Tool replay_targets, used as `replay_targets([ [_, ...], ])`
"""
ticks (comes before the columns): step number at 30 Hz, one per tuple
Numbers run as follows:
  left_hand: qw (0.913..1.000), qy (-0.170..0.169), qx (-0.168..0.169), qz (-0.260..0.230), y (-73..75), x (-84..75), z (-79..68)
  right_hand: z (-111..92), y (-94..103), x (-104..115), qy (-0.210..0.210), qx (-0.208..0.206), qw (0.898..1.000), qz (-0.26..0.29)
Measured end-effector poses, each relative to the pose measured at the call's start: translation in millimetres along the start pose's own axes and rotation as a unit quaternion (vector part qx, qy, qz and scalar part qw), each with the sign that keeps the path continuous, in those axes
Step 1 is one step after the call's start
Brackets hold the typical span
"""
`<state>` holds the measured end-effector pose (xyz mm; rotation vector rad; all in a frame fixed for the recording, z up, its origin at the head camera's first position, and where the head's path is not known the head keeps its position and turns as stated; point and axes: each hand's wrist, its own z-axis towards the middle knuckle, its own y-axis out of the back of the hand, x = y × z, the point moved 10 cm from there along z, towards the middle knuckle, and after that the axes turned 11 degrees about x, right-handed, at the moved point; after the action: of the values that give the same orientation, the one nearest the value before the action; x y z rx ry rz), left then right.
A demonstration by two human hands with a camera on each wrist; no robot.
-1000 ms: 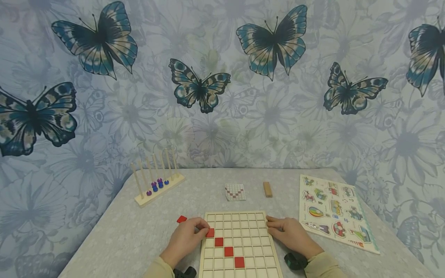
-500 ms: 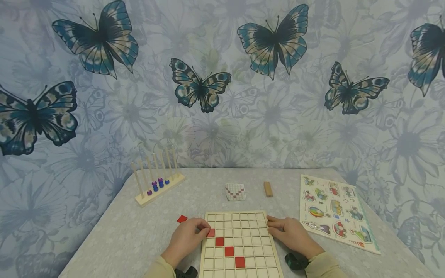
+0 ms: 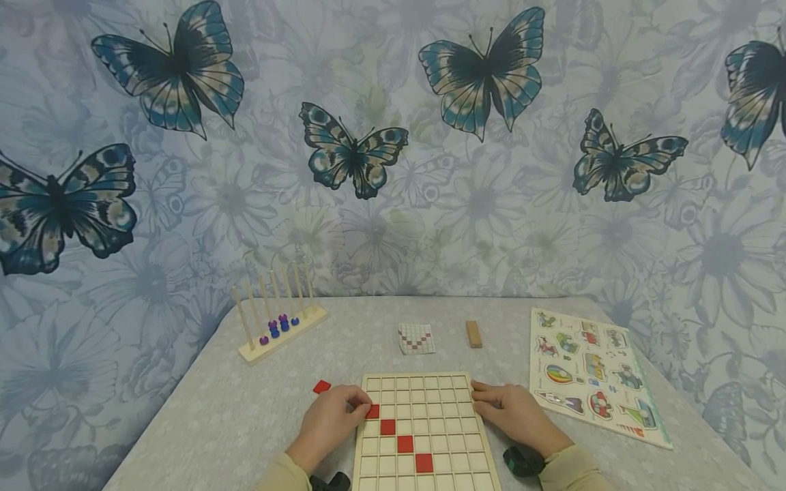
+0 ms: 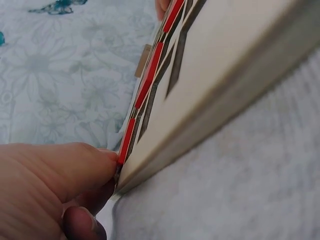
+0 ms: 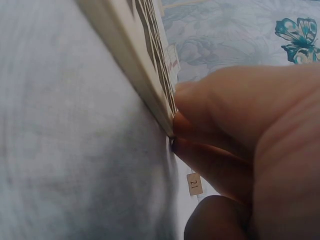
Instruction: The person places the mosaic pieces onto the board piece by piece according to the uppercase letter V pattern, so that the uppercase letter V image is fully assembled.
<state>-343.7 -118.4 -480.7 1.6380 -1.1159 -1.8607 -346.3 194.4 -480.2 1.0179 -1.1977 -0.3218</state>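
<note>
A pale wooden grid board (image 3: 434, 432) lies in front of me, with red square tiles in a diagonal of cells. At its left edge my left hand (image 3: 331, 417) pinches the uppermost red tile (image 3: 373, 411) between thumb and forefinger; the thumb tip meets the tile's end in the left wrist view. Below and to the right sit further red tiles, one of them a lower tile (image 3: 424, 463). My right hand (image 3: 512, 411) grips the board's right edge, thumb and fingers at the rim in the right wrist view. A loose red tile (image 3: 322, 387) lies beyond my left hand.
Behind the board are a small pattern card (image 3: 416, 339) and a wooden block (image 3: 473, 335) marked 21. A peg stand (image 3: 284, 334) with blue and purple beads stands back left. To the right lies a picture puzzle board (image 3: 589, 372). A butterfly-patterned wall closes the back.
</note>
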Motion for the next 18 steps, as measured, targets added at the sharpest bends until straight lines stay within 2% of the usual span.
replay_targets([
  [12, 0.9996, 0.003, -0.017, 0.022, 0.0, -4.0, -3.9, 0, -0.8, -2, 0.002, -0.003, 1.000, -0.007],
  [15, 0.9987, 0.014, -0.041, 0.028, 4.9, -3.1, -5.6, 0, -0.6, -2, 0.005, -0.003, 1.000, -0.008],
  [18, 0.9953, 0.040, -0.088, 0.013, 18.6, 2.6, -9.2, 1, -0.1, 0, 0.011, -0.001, 1.000, -0.012],
])
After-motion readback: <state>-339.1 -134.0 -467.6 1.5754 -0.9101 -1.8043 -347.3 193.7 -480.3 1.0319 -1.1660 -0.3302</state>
